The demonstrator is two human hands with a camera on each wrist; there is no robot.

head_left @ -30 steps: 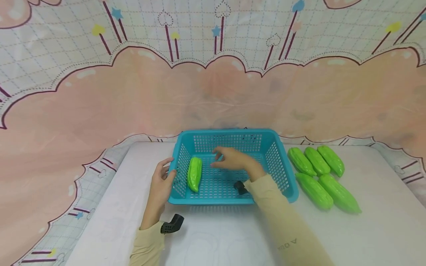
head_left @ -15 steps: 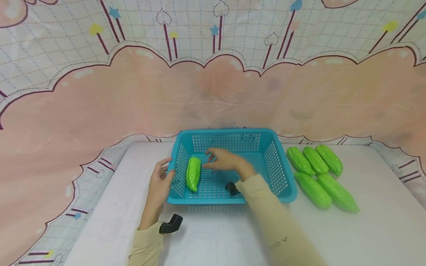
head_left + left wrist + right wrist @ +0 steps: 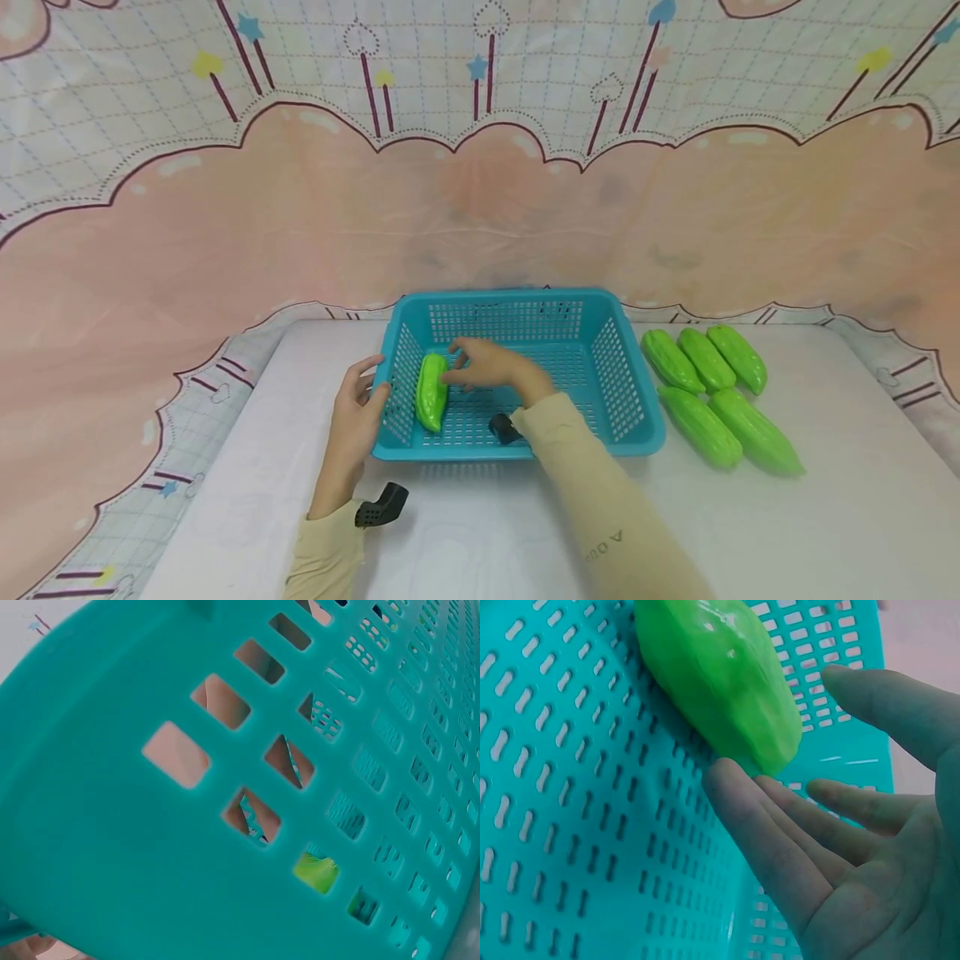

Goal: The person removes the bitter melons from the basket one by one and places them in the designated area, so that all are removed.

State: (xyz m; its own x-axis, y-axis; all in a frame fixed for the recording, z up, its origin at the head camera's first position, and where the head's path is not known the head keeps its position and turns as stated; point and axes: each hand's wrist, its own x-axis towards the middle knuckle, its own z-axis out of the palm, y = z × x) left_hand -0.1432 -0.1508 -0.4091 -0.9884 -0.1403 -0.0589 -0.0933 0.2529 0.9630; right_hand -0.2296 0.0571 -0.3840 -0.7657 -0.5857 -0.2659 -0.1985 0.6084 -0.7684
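A glossy green gourd with shallow ridges lies near the left wall inside the blue plastic basket. My right hand reaches in over its right side. Thumb and fingers are spread apart beside the gourd's end in the right wrist view, with nothing between them. At the basket's left rim rests my left hand, fingertips and thumb against the outside. The basket's perforated wall fills most of the left wrist view, a bit of green showing through one hole.
Several similar green gourds lie on the white table to the right of the basket, in two rows. A patterned cloth hangs behind the table.
My right hand has moved left inside the basket, up to the gourd. The left hand stays at the basket's rim, and the gourds keep their places.
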